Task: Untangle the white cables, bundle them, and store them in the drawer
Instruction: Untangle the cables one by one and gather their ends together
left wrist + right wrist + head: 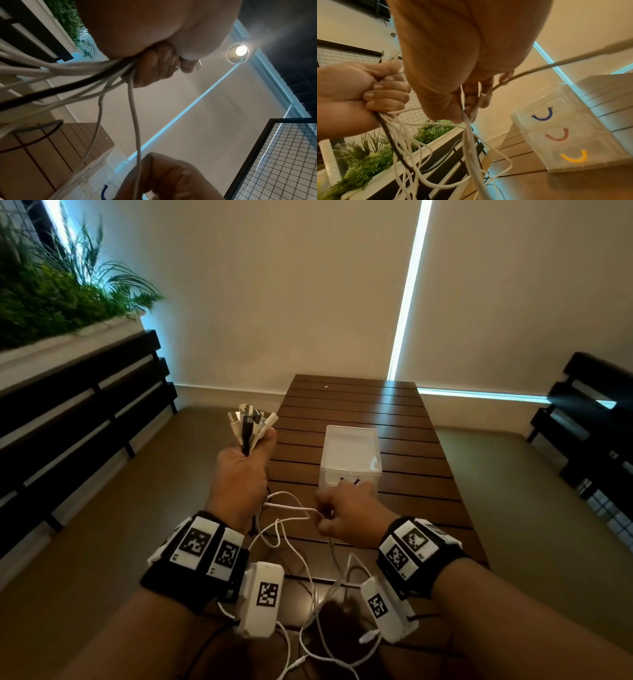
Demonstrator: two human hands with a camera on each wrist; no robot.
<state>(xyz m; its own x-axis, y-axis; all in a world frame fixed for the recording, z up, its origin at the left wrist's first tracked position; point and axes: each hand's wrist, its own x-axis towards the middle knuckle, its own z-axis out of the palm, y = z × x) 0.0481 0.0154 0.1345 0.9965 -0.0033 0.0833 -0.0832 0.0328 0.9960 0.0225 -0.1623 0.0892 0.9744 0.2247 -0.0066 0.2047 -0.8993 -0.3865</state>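
My left hand (241, 470) is raised left of the table and grips a bunch of white cables (251, 422) with one black cable among them; their plug ends stick up above the fist. The cable tails (412, 152) hang below it in tangled loops. My right hand (342, 518) is lower, in front of the clear drawer unit (351, 455), and pinches white cable strands (294, 508) that run across from the left fist. In the right wrist view the fingers (471, 94) curl round these strands. The drawer unit (570, 129) has blue, red and yellow handles; its drawers are closed.
The drawer unit stands on a slatted wooden table (356, 402). A dark slatted bench with a planter (68, 302) lines the left side, and another dark bench (599, 433) stands at the right. More cable loops (308, 628) hang near my wrists over the table's near edge.
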